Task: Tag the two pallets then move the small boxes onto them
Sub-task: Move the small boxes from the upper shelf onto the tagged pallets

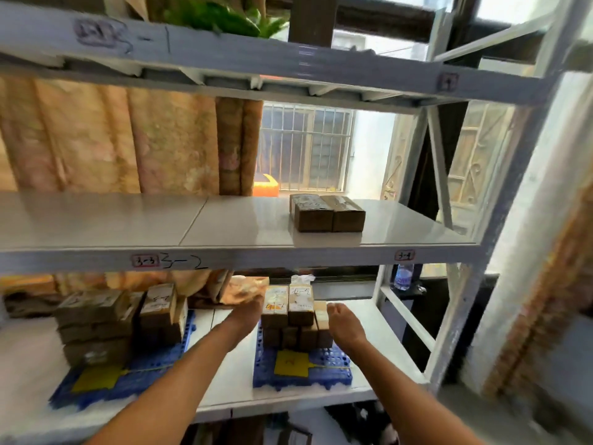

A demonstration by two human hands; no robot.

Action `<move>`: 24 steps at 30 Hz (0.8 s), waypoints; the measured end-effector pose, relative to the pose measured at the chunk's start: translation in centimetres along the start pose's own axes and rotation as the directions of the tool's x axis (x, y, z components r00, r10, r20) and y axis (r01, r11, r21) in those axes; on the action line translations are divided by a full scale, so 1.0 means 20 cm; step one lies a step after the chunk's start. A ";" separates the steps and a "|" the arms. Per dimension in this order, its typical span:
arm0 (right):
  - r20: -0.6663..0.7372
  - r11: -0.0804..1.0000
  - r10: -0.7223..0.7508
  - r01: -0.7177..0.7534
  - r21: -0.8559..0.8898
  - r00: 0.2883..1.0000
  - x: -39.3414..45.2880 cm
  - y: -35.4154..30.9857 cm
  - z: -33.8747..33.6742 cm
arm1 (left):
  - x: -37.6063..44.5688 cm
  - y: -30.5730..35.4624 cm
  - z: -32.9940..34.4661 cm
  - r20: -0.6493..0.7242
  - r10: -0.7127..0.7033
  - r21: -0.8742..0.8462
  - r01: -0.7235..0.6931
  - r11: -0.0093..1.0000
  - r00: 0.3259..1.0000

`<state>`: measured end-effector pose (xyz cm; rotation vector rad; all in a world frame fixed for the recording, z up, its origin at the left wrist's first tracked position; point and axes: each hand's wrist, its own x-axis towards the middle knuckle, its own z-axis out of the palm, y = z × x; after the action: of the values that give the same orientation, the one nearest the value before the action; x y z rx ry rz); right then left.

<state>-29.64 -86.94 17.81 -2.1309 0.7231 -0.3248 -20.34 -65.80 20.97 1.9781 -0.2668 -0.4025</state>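
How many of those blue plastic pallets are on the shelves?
2, both on the lower shelf: one blue perforated plastic pallet at the left under a stack of brown cardboard boxes, the other pallet at the right, between the two hands. None shows elsewhere.

A grey metal shelving rack point(244, 255) fills the view, with handwritten labels on its beam. Behind it on the left hangs a patterned orange curtain point(96, 136); a barred window point(305, 146) shows at the far middle. A plastic water bottle point(403, 277) stands far right, and green leaves point(218, 17) sit on the top shelf.
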 end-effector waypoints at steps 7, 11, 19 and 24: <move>-0.192 0.962 -0.260 0.271 0.034 0.946 -0.23 -0.33 -0.21 | -0.27 0.43 -0.04 0.115 0.154 -0.182 -0.132 0.974 0.981; -0.338 0.924 -0.348 0.380 0.032 0.875 -0.20 -0.42 -0.37 | -0.35 0.63 -0.05 0.021 0.338 -0.309 -0.315 0.897 0.941; -0.570 0.905 -0.344 0.425 0.011 0.746 0.20 -0.55 -0.63 | 0.00 0.88 -0.02 -0.335 0.319 -0.068 -0.360 0.930 0.887; -0.419 0.987 -0.148 0.160 -0.007 0.896 0.51 -0.62 -0.72 | 0.26 0.98 0.02 -0.282 0.189 0.138 -0.155 0.978 0.941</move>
<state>-23.46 -96.26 36.28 -2.1173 0.7817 -0.8953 -15.98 -76.31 37.62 2.0749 -0.2748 0.0224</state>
